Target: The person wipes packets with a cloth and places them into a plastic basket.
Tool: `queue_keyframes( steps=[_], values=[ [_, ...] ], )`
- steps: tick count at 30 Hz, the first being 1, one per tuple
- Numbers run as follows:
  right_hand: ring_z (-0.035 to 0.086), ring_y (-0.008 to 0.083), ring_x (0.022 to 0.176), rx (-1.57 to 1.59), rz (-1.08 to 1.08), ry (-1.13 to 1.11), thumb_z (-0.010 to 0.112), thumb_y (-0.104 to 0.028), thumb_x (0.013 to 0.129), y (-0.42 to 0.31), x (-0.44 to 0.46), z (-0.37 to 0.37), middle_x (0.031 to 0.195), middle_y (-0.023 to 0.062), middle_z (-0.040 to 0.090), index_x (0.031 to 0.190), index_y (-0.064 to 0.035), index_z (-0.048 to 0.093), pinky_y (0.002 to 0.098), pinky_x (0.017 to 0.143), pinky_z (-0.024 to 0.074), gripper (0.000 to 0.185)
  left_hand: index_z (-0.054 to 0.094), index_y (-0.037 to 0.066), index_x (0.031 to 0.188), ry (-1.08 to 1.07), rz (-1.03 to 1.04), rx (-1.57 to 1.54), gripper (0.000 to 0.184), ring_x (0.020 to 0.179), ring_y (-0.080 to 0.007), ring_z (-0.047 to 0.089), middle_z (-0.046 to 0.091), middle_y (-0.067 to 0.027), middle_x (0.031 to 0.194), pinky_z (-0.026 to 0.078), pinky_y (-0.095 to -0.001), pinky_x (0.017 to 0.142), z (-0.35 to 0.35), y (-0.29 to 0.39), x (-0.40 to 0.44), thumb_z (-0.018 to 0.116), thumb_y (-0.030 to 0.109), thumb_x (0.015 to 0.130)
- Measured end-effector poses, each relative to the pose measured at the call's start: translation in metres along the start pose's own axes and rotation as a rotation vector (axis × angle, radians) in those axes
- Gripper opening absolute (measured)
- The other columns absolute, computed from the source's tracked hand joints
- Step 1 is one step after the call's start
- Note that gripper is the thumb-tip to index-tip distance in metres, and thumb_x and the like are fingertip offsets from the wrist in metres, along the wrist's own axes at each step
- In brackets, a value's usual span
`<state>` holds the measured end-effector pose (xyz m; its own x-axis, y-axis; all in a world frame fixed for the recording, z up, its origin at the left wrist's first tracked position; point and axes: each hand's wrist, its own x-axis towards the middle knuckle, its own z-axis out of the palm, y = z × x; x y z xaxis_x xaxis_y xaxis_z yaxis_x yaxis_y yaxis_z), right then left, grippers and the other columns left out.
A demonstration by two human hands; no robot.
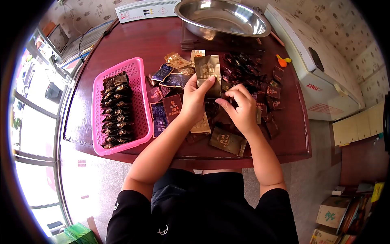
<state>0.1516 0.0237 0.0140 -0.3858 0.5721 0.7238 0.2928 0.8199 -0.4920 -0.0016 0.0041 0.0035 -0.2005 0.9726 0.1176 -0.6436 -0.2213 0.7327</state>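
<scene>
My left hand (196,95) is closed on an olive-gold packet (208,67), its thumb pressed across the front. Just right of the packet's lower part, my right hand (239,105) has its fingers curled and the thumb close to them; whatever is between them is too small to name. Below and around both hands lie loose packets: a brown one (172,106), a blue one (159,118), a flat olive one (227,141) and several dark red ones. Dark packets (118,110) stand in a row inside the pink basket (146,101) at the left.
A large metal basin (223,18) rests on dark stacked sheets at the back of the red table (122,49). Behind are a white device (147,11) and, at right, a white freezer (300,53). An orange and yellow object (282,61) lies near the right edge.
</scene>
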Motion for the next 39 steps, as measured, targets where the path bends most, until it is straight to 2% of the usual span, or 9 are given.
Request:
queue_keyframes(
  steps=[5, 11, 15, 21, 25, 29, 33, 37, 39],
  values=[
    [0.055, 0.0195, 0.069, 0.078, 0.083, -0.09, 0.078, -0.012, 0.078, -0.001, 0.0, -0.005, 0.078, 0.0071, 0.057, 0.079, 0.0018, 0.058, 0.0284, 0.065, 0.0453, 0.024, 0.06, 0.004, 0.108, -0.015, 0.023, 0.049, 0.017, 0.087, -0.0091, 0.063, 0.067, -0.0028, 0.099, 0.051, -0.0252, 0.079, 0.0, -0.003, 0.0, 0.062, 0.004, 0.091],
    [0.062, 0.0242, 0.093, 0.051, 0.049, 0.412, 0.068, -0.009, 0.087, -0.005, 0.003, -0.011, 0.105, 0.0152, 0.064, 0.103, 0.0044, 0.063, 0.0318, 0.081, 0.0485, 0.021, 0.06, 0.004, 0.109, -0.063, -0.084, 0.013, 0.016, 0.084, -0.0089, 0.063, 0.068, -0.0028, 0.098, 0.05, -0.0229, 0.078, -0.003, -0.006, -0.001, 0.051, 0.009, 0.097],
    [0.042, 0.0343, 0.133, -0.354, -0.156, -0.213, 0.064, -0.024, 0.088, -0.008, -0.001, 0.006, 0.143, 0.0089, 0.049, 0.133, -0.0057, 0.054, 0.0513, 0.105, 0.0346, 0.05, 0.058, 0.003, 0.113, -0.015, -0.186, -0.155, 0.022, 0.1, -0.0168, 0.061, 0.063, -0.008, 0.114, 0.049, -0.0287, 0.088, 0.005, -0.008, -0.006, 0.044, 0.009, 0.097],
    [0.032, 0.0386, 0.139, -0.285, -0.06, -0.2, 0.057, -0.019, 0.094, 0.003, 0.0, 0.004, 0.152, 0.0129, 0.034, 0.141, -0.0046, 0.045, 0.0541, 0.109, 0.0306, 0.051, 0.058, -0.001, 0.12, -0.16, -0.049, 0.094, 0.032, 0.103, -0.0115, 0.056, 0.062, -0.0063, 0.115, 0.045, -0.0279, 0.09, -0.003, -0.014, -0.008, 0.043, 0.02, 0.101],
    [0.054, 0.035, 0.118, -0.12, 0.027, -0.025, 0.05, 0.002, 0.093, 0.015, 0.001, 0.003, 0.135, 0.0193, 0.049, 0.137, -0.0017, 0.045, 0.0405, 0.1, 0.0432, 0.045, 0.061, -0.001, 0.11, -0.349, -0.152, 0.395, 0.03, 0.088, -0.0052, 0.053, 0.06, -0.0002, 0.099, 0.046, -0.0252, 0.077, 0.0, -0.014, -0.008, 0.052, 0.026, 0.1],
    [0.061, 0.0162, 0.092, 0.309, 0.317, 0.112, 0.039, -0.014, 0.103, 0.043, -0.01, 0.0, 0.106, 0.0094, 0.062, 0.126, -0.002, 0.053, 0.0288, 0.082, 0.0488, 0.029, 0.061, -0.004, 0.106, -0.521, 0.215, 0.846, 0.026, 0.077, -0.0092, 0.054, 0.064, -0.0065, 0.084, 0.049, -0.032, 0.07, 0.012, -0.004, -0.022, 0.067, 0.015, 0.09],
    [0.059, 0.0116, 0.09, 1.011, 0.658, 0.305, 0.042, -0.033, 0.105, 0.066, -0.011, -0.002, 0.097, 0.0041, 0.063, 0.111, 0.0006, 0.06, 0.0274, 0.084, 0.0466, 0.039, 0.063, -0.003, 0.105, -0.714, 0.075, 0.946, 0.022, 0.072, -0.0241, 0.064, 0.064, -0.0195, 0.078, 0.049, -0.0342, 0.07, 0.025, 0.054, -0.055, 0.065, 0.009, 0.087],
    [0.055, 0.0124, 0.082, 0.436, 0.275, 0.005, 0.054, -0.028, 0.1, 0.023, -0.005, -0.004, 0.092, 0.0055, 0.062, 0.081, 0.0019, 0.061, 0.0279, 0.073, 0.0432, 0.036, 0.063, -0.001, 0.108, -0.578, 0.329, 1.16, 0.026, 0.078, -0.036, 0.065, 0.065, -0.0209, 0.088, 0.05, -0.0395, 0.071, -0.004, 0.134, -0.069, 0.066, 0.012, 0.086],
    [0.055, 0.0151, 0.08, 0.251, 0.21, -0.096, 0.064, -0.016, 0.092, 0.0, 0.001, 0.014, 0.094, 0.0073, 0.061, 0.076, 0.0027, 0.06, 0.0287, 0.073, 0.0438, 0.025, 0.062, 0.0, 0.112, -0.297, 0.171, 1.233, 0.029, 0.082, -0.0265, 0.067, 0.068, -0.0172, 0.092, 0.051, -0.0359, 0.073, -0.032, 0.183, -0.067, 0.067, 0.013, 0.087]
  ],
)
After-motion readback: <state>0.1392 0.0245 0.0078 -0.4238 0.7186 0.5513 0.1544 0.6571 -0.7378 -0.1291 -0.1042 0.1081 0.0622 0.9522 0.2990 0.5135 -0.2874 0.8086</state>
